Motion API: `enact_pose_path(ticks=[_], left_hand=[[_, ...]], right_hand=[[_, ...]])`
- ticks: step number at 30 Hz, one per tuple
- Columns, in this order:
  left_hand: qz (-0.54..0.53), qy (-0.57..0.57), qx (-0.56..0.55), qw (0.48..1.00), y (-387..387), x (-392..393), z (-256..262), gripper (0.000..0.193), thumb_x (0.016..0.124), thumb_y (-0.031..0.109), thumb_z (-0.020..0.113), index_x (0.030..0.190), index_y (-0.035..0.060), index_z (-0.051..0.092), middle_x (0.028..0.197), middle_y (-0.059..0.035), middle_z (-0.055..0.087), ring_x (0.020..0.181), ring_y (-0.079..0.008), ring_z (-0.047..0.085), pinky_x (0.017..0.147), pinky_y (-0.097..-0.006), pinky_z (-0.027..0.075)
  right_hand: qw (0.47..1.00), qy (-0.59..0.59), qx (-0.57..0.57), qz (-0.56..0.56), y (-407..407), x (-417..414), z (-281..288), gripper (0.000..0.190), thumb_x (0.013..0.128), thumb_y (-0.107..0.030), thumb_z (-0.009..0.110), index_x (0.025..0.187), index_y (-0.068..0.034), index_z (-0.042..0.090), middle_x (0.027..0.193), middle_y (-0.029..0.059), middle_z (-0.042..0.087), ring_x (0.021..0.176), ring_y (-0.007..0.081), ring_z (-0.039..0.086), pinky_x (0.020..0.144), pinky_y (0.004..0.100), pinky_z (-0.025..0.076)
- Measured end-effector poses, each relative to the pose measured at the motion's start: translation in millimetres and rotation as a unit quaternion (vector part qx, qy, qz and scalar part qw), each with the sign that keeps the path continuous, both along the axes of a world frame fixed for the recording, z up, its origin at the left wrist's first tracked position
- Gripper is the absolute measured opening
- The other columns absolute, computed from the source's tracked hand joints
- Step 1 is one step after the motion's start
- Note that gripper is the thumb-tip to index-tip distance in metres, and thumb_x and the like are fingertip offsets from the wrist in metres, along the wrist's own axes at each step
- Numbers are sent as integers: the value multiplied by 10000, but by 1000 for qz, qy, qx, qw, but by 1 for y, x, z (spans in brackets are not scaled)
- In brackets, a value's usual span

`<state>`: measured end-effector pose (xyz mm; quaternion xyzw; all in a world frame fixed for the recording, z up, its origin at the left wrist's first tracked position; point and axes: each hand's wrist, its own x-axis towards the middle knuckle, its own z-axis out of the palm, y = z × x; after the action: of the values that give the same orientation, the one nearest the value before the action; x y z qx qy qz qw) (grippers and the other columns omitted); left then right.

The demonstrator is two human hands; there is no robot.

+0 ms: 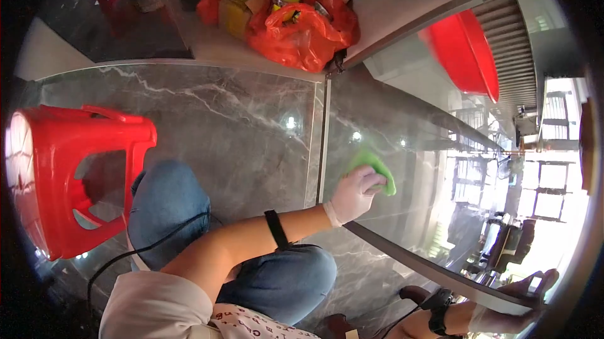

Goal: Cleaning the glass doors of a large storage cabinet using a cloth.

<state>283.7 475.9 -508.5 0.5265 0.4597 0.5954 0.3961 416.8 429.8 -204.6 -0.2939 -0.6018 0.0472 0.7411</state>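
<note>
My left hand (355, 192), in a thin whitish glove, is closed on a green cloth (380, 173) held against the glossy panel of an open cabinet door (401, 207). The panel reflects bright windows. At the far lower right, my gloved right hand (514, 317) grips the outer end of the door's dark frame (443, 268). Part of that hand is blurred near the picture's rim. Black bands sit on both forearms.
A red plastic stool (94, 150) stands at left on the grey marbled floor (226, 150). Inside the low cabinet lie a red plastic bag (302, 46) with jars and a yellowish box (236, 4). A red basin-like object (465, 55) shows beyond the door frame. A black cable crosses my knee.
</note>
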Motion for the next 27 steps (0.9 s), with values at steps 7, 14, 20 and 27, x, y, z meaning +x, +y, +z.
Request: enact_pose_path(ticks=[7, 14, 20, 27], left_hand=[[138, 11, 50, 989, 29, -5, 4, 282, 679, 21, 667, 935, 136, 629, 911, -92, 581, 836, -295, 585, 703, -363, 484], [147, -3, 25, 989, 44, -5, 11, 233, 681, 31, 670, 892, 127, 652, 924, -93, 597, 833, -289, 594, 711, -364, 497], [56, -10, 30, 998, 10, 3, 6, 254, 683, 27, 667, 914, 132, 658, 943, -87, 593, 846, -294, 588, 726, -351, 494], [146, -7, 33, 989, 22, -8, 11, 231, 670, 18, 667, 869, 136, 656, 869, -69, 576, 785, -251, 588, 680, -324, 486]], right_hand=[[999, 10, 34, -23, 10, -19, -2, 389, 873, -385, 502, 822, -2, 540, 963, 112, 483, 791, 167, 512, 619, 264, 457], [999, -17, 33, -14, 8, -12, 2, 381, 880, -375, 489, 786, -8, 534, 922, 114, 480, 783, 178, 507, 623, 269, 453], [999, 3, 42, -22, 8, -16, -3, 321, 854, -317, 550, 746, -17, 520, 937, 104, 470, 778, 168, 493, 621, 261, 437], [999, 25, 27, 32, 5, -13, -3, 291, 893, -280, 496, 746, -28, 493, 959, 111, 475, 799, 184, 491, 650, 280, 441]])
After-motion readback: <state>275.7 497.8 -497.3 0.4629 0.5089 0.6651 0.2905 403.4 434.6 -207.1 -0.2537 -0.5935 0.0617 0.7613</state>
